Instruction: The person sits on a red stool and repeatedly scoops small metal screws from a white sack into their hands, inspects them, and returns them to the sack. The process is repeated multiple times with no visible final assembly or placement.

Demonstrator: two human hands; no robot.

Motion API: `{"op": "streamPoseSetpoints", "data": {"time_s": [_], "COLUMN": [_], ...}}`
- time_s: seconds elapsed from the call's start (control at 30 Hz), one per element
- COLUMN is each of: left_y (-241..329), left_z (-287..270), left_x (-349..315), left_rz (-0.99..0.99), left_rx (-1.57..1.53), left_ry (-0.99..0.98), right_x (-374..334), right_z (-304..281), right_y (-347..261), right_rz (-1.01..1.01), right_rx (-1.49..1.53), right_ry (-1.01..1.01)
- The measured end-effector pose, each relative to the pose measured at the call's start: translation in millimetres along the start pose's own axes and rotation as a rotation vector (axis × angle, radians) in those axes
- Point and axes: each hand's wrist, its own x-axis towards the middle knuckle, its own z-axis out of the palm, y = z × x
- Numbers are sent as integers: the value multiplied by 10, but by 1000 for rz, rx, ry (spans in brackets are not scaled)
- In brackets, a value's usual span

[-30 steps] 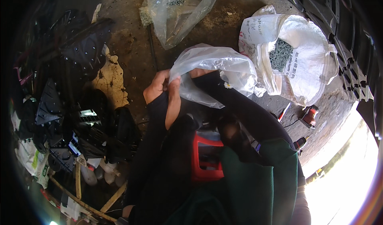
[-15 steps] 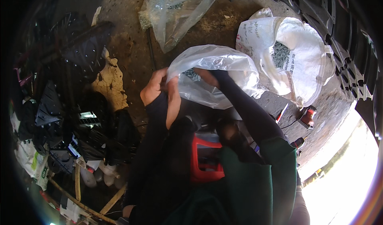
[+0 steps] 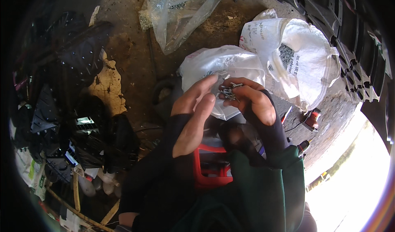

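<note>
My right hand (image 3: 256,100) is closed around a small bunch of silvery screws (image 3: 231,91), their ends sticking out between thumb and fingers. Facing it is my left hand (image 3: 196,101), thumb and fingers apart, with nothing seen in it. Both hands are over the near side of a clear plastic bag (image 3: 242,65). Part of the bag's contents, more grey metal pieces, shows beyond my left fingertips; my hands hide the rest.
A white woven sack (image 3: 308,38) of similar screws stands to the right. Another clear bag (image 3: 181,22) lies farther off. Black plastic parts (image 3: 45,112) crowd the left. A red plastic frame (image 3: 201,166) sits between my legs, and a red and black device (image 3: 311,120) lies at right.
My right hand has come out of the clear bag with screws in it. My left hand has let go of the bag's rim and moved right, towards the other hand.
</note>
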Motion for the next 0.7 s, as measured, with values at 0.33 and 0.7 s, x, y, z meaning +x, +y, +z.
{"op": "streamPoseSetpoints", "data": {"time_s": [0.33, 0.7], "left_y": [-244, -237], "left_z": [-16, -77], "left_x": [309, 315], "left_rz": [-384, -295], "left_rx": [-876, -1063], "left_ry": [-166, -304], "right_x": [-533, -677], "right_z": [472, 619], "right_y": [-161, -251], "right_rz": [-171, -142], "right_rx": [-432, -151], "right_ry": [-92, -30]}}
